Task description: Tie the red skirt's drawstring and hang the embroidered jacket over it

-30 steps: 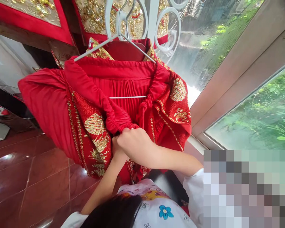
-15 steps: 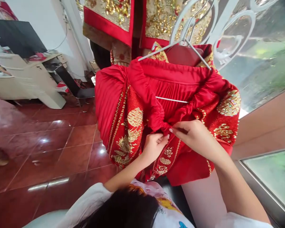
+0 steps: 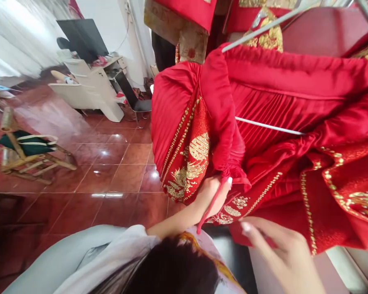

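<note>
A red pleated satin skirt [image 3: 263,110] with gold beading and embroidered panels hangs in front of me on a white wire hanger [image 3: 270,125]. My left hand [image 3: 213,196] is closed on the gathered end of its waistband, thumb pressed on top. Across those fingers a thin red cord [image 3: 206,216] dangles toward my lap. Lower and to the right, my right hand [image 3: 282,249] is apart from the waistband, in front of the skirt's lower part. Its thumb and forefinger tips come together in a pinch; blur hides anything between them.
Behind the skirt hang more red and gold garments [image 3: 190,16]. At the back left are a white desk [image 3: 88,85], a dark monitor [image 3: 82,41] and a black chair [image 3: 131,96]. A wooden folding stand [image 3: 33,159] with dark green cloth stands on the red tile floor [image 3: 122,175].
My right hand has moved from the waistband down toward me. My left hand keeps hold, and the red cord now shows over it. The view has shifted closer and leftward.
</note>
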`<move>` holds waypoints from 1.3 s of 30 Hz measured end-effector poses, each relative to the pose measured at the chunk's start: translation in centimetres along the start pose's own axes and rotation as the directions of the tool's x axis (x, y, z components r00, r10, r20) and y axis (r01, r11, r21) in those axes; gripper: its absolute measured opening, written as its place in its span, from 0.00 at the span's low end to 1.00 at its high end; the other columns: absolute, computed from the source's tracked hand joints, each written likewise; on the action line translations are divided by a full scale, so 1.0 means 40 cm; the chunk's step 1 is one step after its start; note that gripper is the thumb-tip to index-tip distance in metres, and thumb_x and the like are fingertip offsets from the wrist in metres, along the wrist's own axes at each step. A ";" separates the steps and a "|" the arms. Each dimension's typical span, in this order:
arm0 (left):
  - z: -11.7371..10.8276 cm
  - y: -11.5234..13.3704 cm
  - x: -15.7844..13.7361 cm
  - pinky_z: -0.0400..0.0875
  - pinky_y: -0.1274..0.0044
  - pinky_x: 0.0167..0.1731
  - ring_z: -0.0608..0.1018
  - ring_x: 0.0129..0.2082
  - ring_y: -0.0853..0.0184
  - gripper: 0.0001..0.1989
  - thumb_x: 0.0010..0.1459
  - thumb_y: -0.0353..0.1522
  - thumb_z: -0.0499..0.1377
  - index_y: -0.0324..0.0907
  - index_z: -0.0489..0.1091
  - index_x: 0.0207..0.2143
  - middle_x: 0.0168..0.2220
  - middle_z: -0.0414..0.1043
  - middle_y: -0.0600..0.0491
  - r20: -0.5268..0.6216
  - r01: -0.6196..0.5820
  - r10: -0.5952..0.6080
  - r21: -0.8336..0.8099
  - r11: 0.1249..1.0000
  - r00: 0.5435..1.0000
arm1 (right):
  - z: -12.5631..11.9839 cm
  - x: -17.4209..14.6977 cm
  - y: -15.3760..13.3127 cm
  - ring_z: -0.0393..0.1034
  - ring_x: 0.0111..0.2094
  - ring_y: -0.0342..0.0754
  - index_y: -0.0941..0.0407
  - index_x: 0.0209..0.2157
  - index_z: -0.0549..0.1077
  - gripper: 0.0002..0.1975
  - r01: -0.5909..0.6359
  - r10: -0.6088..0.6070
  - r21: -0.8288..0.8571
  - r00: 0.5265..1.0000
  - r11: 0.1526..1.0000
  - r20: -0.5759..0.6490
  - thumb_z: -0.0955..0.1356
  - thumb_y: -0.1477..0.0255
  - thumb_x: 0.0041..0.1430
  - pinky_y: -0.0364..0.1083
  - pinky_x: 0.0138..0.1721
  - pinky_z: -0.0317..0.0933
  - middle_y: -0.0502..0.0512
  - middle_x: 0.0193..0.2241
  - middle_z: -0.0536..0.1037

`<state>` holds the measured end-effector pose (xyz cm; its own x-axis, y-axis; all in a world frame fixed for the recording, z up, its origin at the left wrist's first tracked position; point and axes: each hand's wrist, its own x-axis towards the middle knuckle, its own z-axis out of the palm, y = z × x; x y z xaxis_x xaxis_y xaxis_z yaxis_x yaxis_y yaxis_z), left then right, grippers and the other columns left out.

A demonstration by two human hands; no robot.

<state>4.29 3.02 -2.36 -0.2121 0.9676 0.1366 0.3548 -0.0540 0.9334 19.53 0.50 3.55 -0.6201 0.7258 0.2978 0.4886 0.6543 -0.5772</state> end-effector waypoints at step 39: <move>0.074 0.112 -0.045 0.73 0.77 0.31 0.77 0.38 0.64 0.18 0.63 0.28 0.45 0.29 0.56 0.54 0.38 0.72 0.43 0.276 -0.393 0.294 0.776 0.493 0.915 | 0.080 -0.004 0.044 0.61 0.21 0.41 0.59 0.28 0.67 0.18 -0.445 0.595 0.406 0.690 0.798 -0.413 0.62 0.57 0.58 0.39 0.23 0.57 0.52 0.21 0.70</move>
<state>8.97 1.78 0.60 0.1617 0.9377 0.3077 0.9651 -0.2153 0.1491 18.53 0.87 0.04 0.1157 0.9776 0.1759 0.4171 0.1129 -0.9018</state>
